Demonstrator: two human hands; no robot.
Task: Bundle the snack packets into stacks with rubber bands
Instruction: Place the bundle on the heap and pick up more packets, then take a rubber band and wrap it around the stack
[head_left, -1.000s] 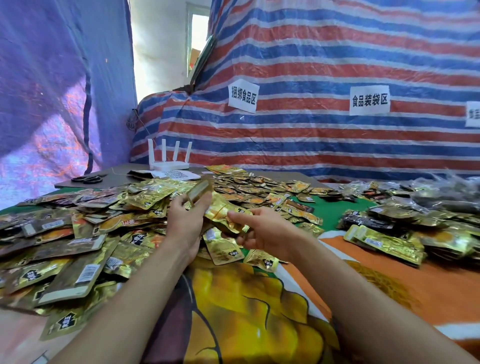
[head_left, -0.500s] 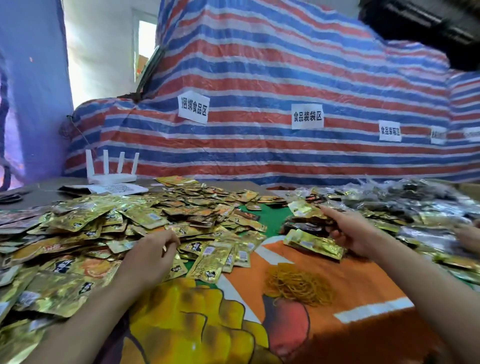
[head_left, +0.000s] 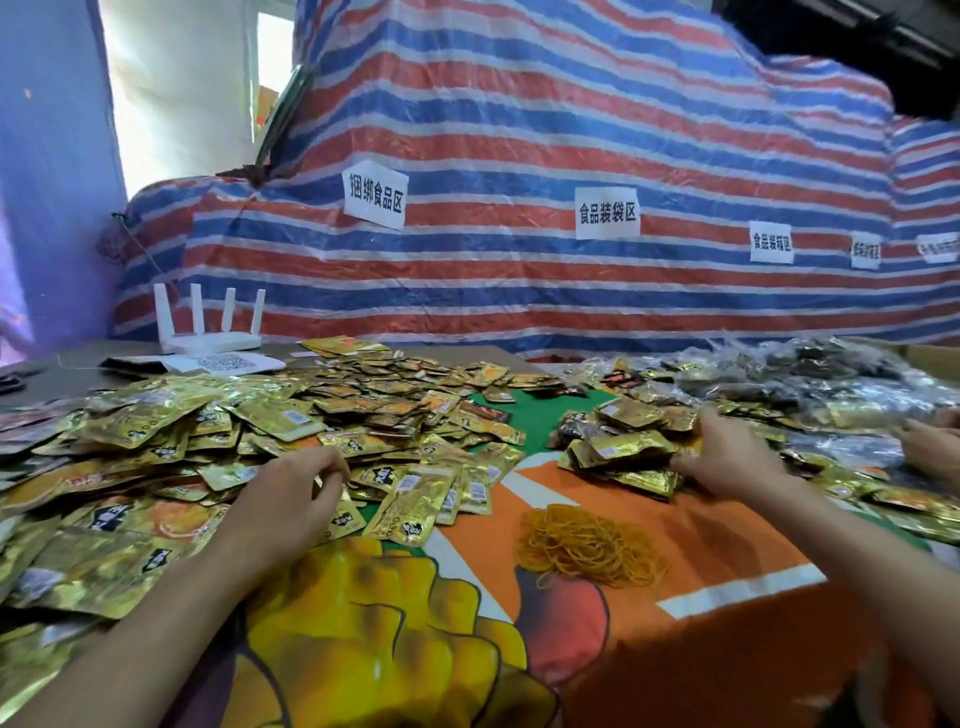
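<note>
Loose gold snack packets (head_left: 218, 431) cover the left and middle of the table. My left hand (head_left: 291, 499) rests on their near edge, fingers loosely curled, with nothing visibly held. To the right lies a heap of bundled packet stacks (head_left: 618, 447). My right hand (head_left: 727, 452) lies against that heap, its fingertips touching a gold bundle (head_left: 649, 480) that sits on the cloth. A pile of yellow rubber bands (head_left: 587, 545) lies on the orange cloth between my forearms.
Another person's hand (head_left: 930, 447) shows at the right edge, over clear bags of packets (head_left: 831, 384). A white router (head_left: 208, 332) stands at the back left. A striped tarp (head_left: 519, 156) with paper labels rises behind the table.
My hands have parted. The right one carried a bundle to the heap on the right and set it down. The left one dropped onto the loose packets.
</note>
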